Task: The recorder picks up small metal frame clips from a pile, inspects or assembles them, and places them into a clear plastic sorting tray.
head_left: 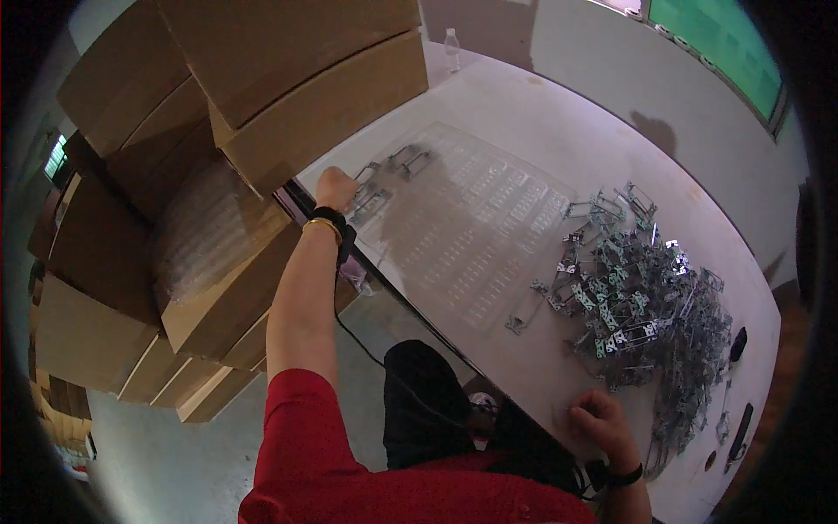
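My left hand (336,189) reaches to the far left end of a clear plastic tray (471,227) with rows of small moulded pockets. Its fingers are closed at the edge of a thin metal bracket (365,177), partly hidden by the hand. Close by, more metal brackets (410,162) lie on that end of the tray. My right hand (604,426) rests low over the table's near side, left of a large heap of metal brackets (642,297). Its fingers are curled together, and what they may hold is hidden.
Cardboard boxes (323,96) are stacked at the left, one open with clear plastic (209,231) inside. A clear bottle (451,50) stands at the table's far end. Small black objects (740,432) lie along the right edge. A dark cable (353,336) hangs beside the table.
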